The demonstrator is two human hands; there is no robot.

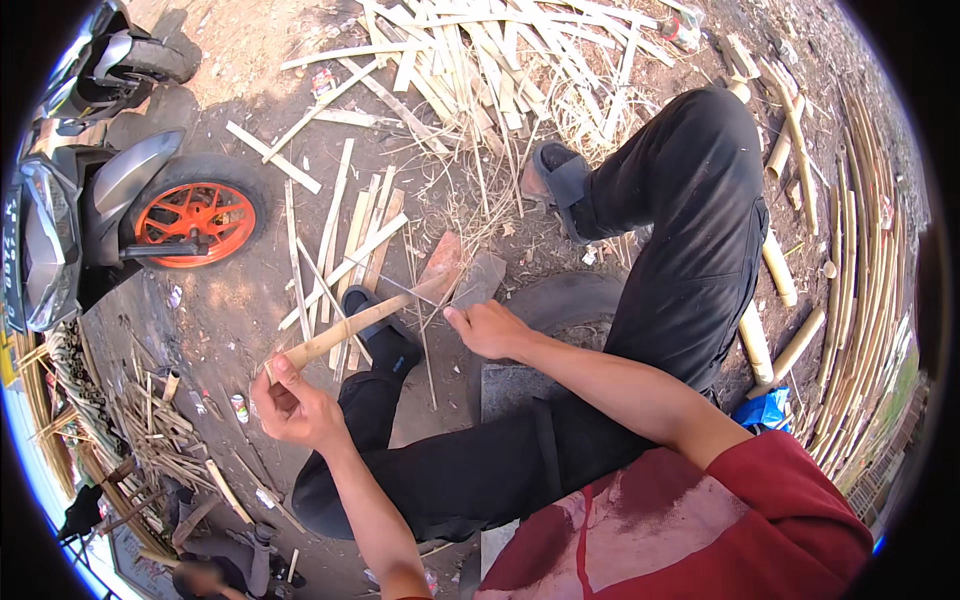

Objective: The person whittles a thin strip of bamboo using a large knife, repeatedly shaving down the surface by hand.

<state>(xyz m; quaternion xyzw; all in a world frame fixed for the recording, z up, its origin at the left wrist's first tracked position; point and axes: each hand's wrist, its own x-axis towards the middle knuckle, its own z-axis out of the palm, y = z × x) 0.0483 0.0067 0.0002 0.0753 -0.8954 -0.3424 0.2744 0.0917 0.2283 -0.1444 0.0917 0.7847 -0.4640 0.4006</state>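
The left hand (290, 405) has its fingers clenched round the near end of a bamboo strip (345, 333), which runs up and to the right across the person's black-trousered knee. The right hand (487, 328) grips the handle of a knife (450, 272), its fingers closed on it, with the broad blade lying against the far end of the strip. The person sits on an old tyre (570, 300), each foot in a dark sandal (556, 172) on the bare dirt ground (230, 320). Split bamboo slats (350, 240) lie scattered just beyond the left knee, and a larger heap of strips (500, 50) lies farther off. Long bamboo poles (860, 260) lie stacked at the right. A motorcycle with an orange wheel (195, 215) stands at the far left.
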